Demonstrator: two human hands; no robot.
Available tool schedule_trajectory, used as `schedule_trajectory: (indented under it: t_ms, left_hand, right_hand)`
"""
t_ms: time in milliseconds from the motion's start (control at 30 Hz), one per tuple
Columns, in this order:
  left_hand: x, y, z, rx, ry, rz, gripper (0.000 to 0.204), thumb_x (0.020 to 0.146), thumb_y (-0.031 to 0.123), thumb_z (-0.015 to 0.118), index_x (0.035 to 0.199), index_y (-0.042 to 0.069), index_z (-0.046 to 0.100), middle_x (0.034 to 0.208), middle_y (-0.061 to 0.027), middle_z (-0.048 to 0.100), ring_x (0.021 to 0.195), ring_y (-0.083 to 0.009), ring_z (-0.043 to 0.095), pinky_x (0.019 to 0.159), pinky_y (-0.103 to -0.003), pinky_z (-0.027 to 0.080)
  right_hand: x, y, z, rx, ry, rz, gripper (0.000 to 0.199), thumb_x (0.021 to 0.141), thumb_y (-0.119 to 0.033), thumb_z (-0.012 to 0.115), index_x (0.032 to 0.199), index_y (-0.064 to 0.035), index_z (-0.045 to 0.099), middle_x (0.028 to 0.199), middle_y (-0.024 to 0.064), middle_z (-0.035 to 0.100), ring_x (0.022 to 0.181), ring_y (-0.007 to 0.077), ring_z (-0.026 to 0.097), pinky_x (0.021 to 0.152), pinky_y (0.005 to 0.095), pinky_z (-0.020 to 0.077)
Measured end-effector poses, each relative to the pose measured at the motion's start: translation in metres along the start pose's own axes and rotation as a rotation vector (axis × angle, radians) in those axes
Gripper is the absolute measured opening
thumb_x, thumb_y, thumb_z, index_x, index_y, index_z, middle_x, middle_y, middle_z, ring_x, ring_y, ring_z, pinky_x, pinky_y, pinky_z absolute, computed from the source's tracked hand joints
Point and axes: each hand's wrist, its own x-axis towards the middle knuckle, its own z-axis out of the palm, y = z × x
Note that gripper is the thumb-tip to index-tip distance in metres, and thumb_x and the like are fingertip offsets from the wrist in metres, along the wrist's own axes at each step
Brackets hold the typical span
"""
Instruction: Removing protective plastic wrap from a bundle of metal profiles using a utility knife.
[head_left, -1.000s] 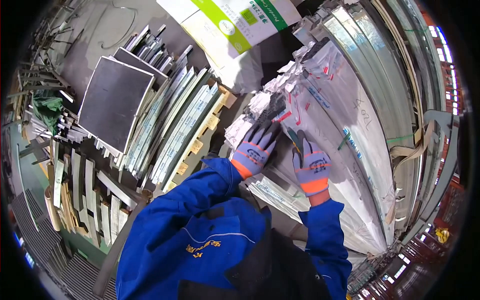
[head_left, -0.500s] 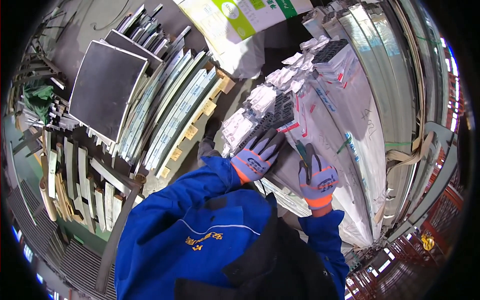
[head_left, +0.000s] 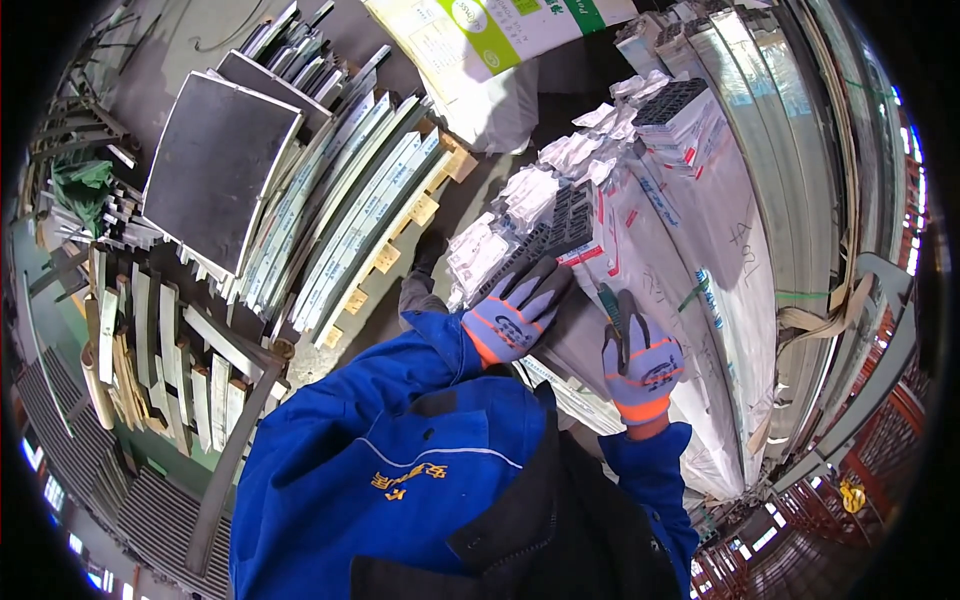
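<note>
Workshop interior. Grey floor (head_left: 165, 95) bare at far left, a thin dark cable lying curled across it; green floor (head_left: 190, 468) shows at near left. Ribbed grey surface (head_left: 160, 545) beyond that, toward the left rim. Windows (head_left: 912, 220) run as a bright broken strip along the right edge; more small bright panes at near left. Red steel framework (head_left: 895, 400) at near right, yellow object among it, too small to identify. Lighting uneven: pale floor beside the pallet (head_left: 385, 258), deep shadow at far centre.

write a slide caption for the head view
Gloved left hand spread over wrapped profiles, with the gloved right hand holding a slim green tool.
</note>
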Motion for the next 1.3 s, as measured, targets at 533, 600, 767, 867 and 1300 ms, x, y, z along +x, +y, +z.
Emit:
schedule_trajectory:
  t_ms: [533, 600, 767, 867, 1300]
  left_hand:
    - [0.006, 0.002, -0.006, 0.035, 0.093, 0.021, 0.050, 0.077, 0.020, 0.060, 0.122, -0.001, 0.056, 0.138, -0.0199, 0.044, 0.127, -0.0381, 0.043, 0.104, -0.051, 0.036]
    - [0.006, 0.002, -0.007, 0.038, 0.088, 0.027, 0.051, 0.076, 0.020, 0.060, 0.122, -0.001, 0.056, 0.137, -0.0197, 0.044, 0.127, -0.0382, 0.043, 0.104, -0.051, 0.036]
    - [0.006, 0.003, -0.005, 0.045, 0.087, 0.023, 0.046, 0.075, 0.020, 0.061, 0.116, -0.001, 0.059, 0.136, -0.0197, 0.045, 0.126, -0.0388, 0.043, 0.103, -0.051, 0.037]
    - [0.007, 0.006, -0.005, 0.053, 0.076, 0.003, 0.043, 0.074, 0.021, 0.061, 0.111, -0.002, 0.059, 0.135, -0.0202, 0.046, 0.126, -0.0392, 0.043, 0.103, -0.051, 0.037]
    - [0.010, 0.014, -0.002, 0.100, 0.121, -0.069, 0.049, 0.073, 0.024, 0.065, 0.114, -0.002, 0.059, 0.132, -0.0206, 0.048, 0.122, -0.0381, 0.046, 0.105, -0.053, 0.033]
  right_hand:
    - [0.001, -0.004, 0.004, 0.003, -0.069, 0.040, 0.037, 0.074, -0.019, 0.069, 0.106, -0.0029, 0.061, 0.093, 0.0142, 0.063, 0.075, 0.0310, 0.060, 0.065, 0.0405, 0.0461]
    - [-0.001, -0.004, 0.008, -0.004, -0.075, 0.050, 0.037, 0.075, -0.019, 0.067, 0.107, -0.0028, 0.061, 0.093, 0.0140, 0.062, 0.077, 0.0311, 0.060, 0.066, 0.0409, 0.0461]
    - [0.007, -0.015, -0.004, -0.054, -0.164, 0.093, 0.035, 0.078, -0.021, 0.065, 0.108, -0.0039, 0.062, 0.096, 0.0130, 0.062, 0.079, 0.0304, 0.060, 0.068, 0.0403, 0.0462]
    - [0.008, -0.016, -0.010, -0.078, -0.254, 0.125, 0.036, 0.079, -0.023, 0.063, 0.111, -0.0055, 0.062, 0.098, 0.0125, 0.061, 0.080, 0.0298, 0.061, 0.070, 0.0402, 0.0461]
    - [-0.029, 0.008, -0.012, -0.091, -0.364, 0.196, 0.041, 0.080, -0.027, 0.062, 0.118, -0.0121, 0.060, 0.087, 0.0099, 0.059, 0.072, 0.0264, 0.060, 0.063, 0.0395, 0.0447]
